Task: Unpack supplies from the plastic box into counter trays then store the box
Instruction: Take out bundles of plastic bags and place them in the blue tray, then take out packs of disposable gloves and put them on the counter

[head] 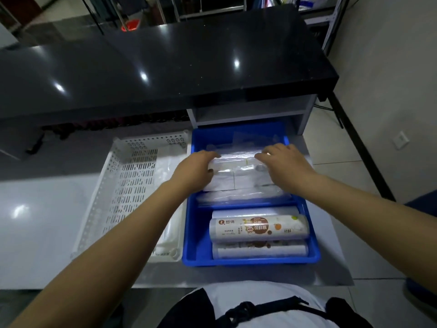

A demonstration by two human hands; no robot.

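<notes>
A blue tray (313, 242) stands on the white counter in front of me. In its near half lie rolls of cling film (259, 229), one on top with an orange and brown label. In its far half lies a stack of clear plastic bag packs (238, 176). My left hand (196, 170) grips the left end of the top pack, thumb on its upper face. Over the pack's right end, my right hand (283, 165) is closed on it. The plastic box is not in view.
A white perforated tray (132, 183) sits left of the blue tray, touching it, with white packets along its right side. A black glossy raised counter (165, 74) runs behind. A white open shelf (250, 112) is just beyond the blue tray. Tiled floor is at right.
</notes>
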